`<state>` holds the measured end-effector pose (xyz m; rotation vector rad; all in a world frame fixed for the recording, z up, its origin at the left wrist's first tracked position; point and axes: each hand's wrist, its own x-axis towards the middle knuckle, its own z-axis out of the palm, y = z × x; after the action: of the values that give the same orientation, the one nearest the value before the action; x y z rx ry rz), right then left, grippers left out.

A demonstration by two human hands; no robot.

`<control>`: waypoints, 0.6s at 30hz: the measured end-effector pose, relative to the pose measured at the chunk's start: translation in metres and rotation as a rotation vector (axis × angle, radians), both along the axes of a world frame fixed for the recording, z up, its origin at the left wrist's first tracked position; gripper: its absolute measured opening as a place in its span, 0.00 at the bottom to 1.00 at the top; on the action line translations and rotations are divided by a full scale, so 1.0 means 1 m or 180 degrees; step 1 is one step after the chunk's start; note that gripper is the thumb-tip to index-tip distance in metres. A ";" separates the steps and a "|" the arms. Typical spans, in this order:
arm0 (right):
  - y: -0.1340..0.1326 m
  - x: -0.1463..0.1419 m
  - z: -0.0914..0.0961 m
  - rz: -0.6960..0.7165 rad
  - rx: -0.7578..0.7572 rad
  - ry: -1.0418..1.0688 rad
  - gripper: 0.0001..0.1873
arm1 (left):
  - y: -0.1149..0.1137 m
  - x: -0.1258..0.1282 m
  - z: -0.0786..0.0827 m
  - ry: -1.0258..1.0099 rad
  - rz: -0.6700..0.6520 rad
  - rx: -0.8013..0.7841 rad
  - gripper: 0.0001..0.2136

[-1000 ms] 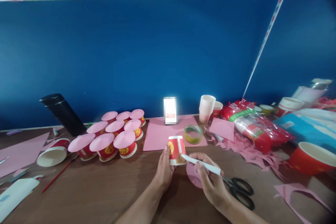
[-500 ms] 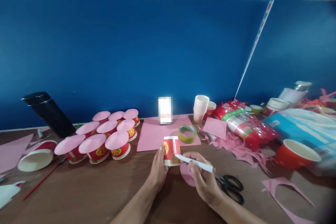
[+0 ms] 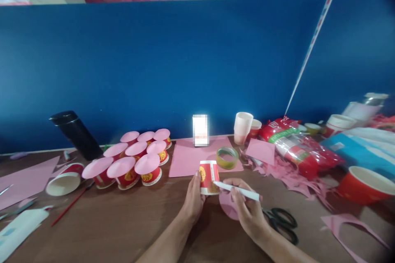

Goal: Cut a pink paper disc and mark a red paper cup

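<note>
My left hand (image 3: 194,199) is closed around the left side of a red paper cup (image 3: 206,176) with yellow print and a white strip, standing upside down. In my right hand (image 3: 247,205) is a white marker (image 3: 239,190), pinched like a pen, its tip at the cup's right side by the white strip. A pink paper circle (image 3: 228,205) lies on the table, partly beneath my right hand. Just right of that hand are black-handled scissors (image 3: 282,222), their blades largely hidden.
Several upturned cups topped with pink discs (image 3: 148,164) stand at the left, near a tipped cup (image 3: 66,181) and a black bottle (image 3: 77,135). Behind the held cup are a tape roll (image 3: 227,164) and pink sheets (image 3: 182,164). Bagged cups (image 3: 293,148) and paper scraps lie right.
The view has turned slightly left, so everything sits further right in the picture. Both hands keep the same hold, and the marker tip stays by the cup's white strip.
</note>
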<state>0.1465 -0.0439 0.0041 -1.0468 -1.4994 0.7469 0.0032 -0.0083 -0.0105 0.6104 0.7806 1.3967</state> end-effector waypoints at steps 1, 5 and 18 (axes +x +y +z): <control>0.000 0.000 0.001 -0.0004 -0.0005 -0.0015 0.13 | 0.000 0.000 0.000 -0.0076 -0.0046 0.0036 0.14; -0.002 -0.003 0.004 0.0075 -0.0044 0.0098 0.13 | 0.000 -0.001 0.001 -0.0130 -0.0103 0.0091 0.14; -0.003 -0.002 0.002 0.0183 -0.0166 0.0085 0.11 | 0.002 -0.003 -0.009 0.0370 0.0052 -0.0024 0.18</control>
<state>0.1449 -0.0465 0.0064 -1.0323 -1.4993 0.8411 0.0007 -0.0063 -0.0194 0.6855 0.8845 1.3818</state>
